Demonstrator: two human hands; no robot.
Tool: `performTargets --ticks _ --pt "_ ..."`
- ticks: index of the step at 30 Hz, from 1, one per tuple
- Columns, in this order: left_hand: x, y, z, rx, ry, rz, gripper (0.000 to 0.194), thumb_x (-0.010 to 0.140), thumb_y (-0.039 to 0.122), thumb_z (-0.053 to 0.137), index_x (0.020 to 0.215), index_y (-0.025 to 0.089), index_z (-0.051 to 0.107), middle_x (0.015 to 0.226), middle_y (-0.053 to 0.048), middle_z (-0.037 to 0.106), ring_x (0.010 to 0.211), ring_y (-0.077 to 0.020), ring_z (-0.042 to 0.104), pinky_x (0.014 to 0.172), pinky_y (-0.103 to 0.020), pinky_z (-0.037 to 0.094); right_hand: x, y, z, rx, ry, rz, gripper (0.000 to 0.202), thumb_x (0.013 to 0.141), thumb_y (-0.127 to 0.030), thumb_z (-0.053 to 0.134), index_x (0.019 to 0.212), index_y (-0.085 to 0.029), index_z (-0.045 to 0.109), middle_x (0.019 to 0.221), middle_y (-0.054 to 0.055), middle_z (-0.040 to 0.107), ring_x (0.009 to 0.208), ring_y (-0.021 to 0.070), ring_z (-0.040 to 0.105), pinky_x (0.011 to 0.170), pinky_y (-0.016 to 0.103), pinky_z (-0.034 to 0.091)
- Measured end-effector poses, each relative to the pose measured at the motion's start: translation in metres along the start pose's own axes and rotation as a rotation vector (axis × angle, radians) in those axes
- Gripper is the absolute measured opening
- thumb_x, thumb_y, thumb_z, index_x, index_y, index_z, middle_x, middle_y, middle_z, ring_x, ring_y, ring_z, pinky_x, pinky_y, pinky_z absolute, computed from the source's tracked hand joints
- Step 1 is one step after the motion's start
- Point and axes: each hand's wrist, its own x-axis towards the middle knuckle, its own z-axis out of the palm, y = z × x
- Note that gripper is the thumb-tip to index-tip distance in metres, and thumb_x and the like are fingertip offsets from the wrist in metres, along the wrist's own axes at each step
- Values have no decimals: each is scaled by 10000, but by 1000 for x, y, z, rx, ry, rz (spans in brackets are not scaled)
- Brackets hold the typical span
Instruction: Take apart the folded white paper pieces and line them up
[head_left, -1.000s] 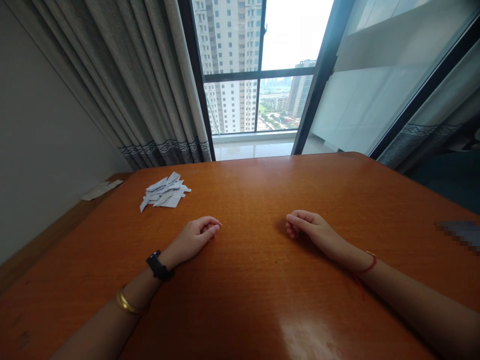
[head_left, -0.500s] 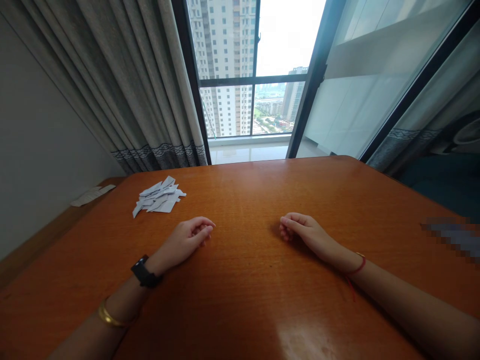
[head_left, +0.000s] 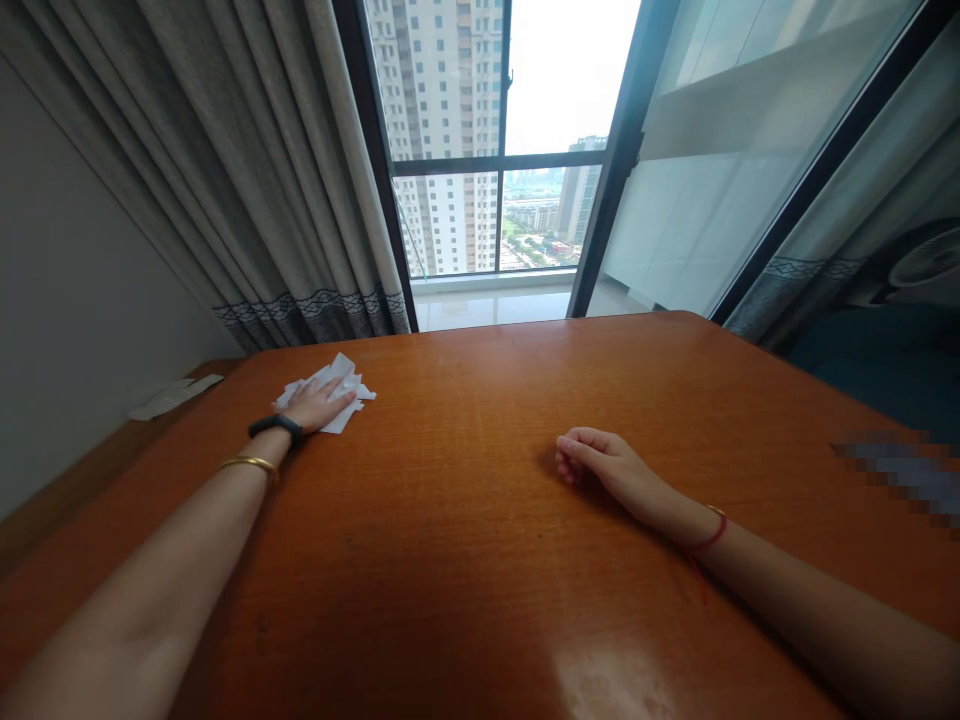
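A loose pile of white paper pieces [head_left: 343,370] lies at the far left of the wooden table [head_left: 450,520]. Spread over the pile is my left hand [head_left: 315,405], palm down with its fingers apart; it covers part of the paper. A dark watch band and a gold bangle circle that wrist. My right hand [head_left: 600,460] rests on the tabletop right of the middle, its fingers curled in and the thumb laid against them. Nothing shows in its grasp. Around the right wrist is a red string bracelet [head_left: 712,535].
Beyond the table's far edge stand a window [head_left: 499,165] and grey curtains [head_left: 300,180]. A flat pale paper-like thing [head_left: 176,397] lies at the left by the wall. At the right edge of the table is a blurred-out patch [head_left: 900,470].
My left hand has moved forward and left from the middle of the table onto the paper pile, and its fingers have spread. My right hand has stayed in place.
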Motion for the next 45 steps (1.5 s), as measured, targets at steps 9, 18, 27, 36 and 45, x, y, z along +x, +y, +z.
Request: performTargets --ticks 9,18,27,36,45 --pt "-75 131 39 37 -223 310 668 876 704 240 1451 370 303 1564 -90 214 1435 -316 158 1089 -633 113 9 -9 21 -505 16 -110 341 892 -425 482 667 -179 552 655 14 568 610 145 498 600 282 400" --pt "-38 136 15 11 4 187 668 884 634 350 1477 346 239 1596 -59 30 1450 -325 18 1100 -625 35 23 -17 71 -1192 -192 -467 648 827 -514 569 1412 -295 396 1477 89 371 1334 346 282 1078 541 192" --pt "-18 26 -1 84 -187 -285 820 891 685 176 1487 125 232 1553 -201 158 1414 -431 84 1042 -702 59 40 -8 62 -1248 -246 -432 793 788 -683 517 1470 -353 282 1566 75 208 1409 430 80 1088 629 27" --pt "-50 150 39 8 -321 123 733 907 647 56 1488 245 251 1570 -97 114 1445 -327 34 1053 -708 35 63 1 36 -1286 -244 -345 727 826 -647 497 1460 -333 327 1521 77 325 1382 416 228 1073 655 103" --pt "-106 190 31 -22 -290 375 997 761 773 416 1518 235 53 1575 -125 -43 1438 -357 -55 1080 -664 -7 54 -15 26 -1136 -117 -455 315 947 -373 456 1139 -248 673 1190 45 670 1080 231 612 942 347 446"
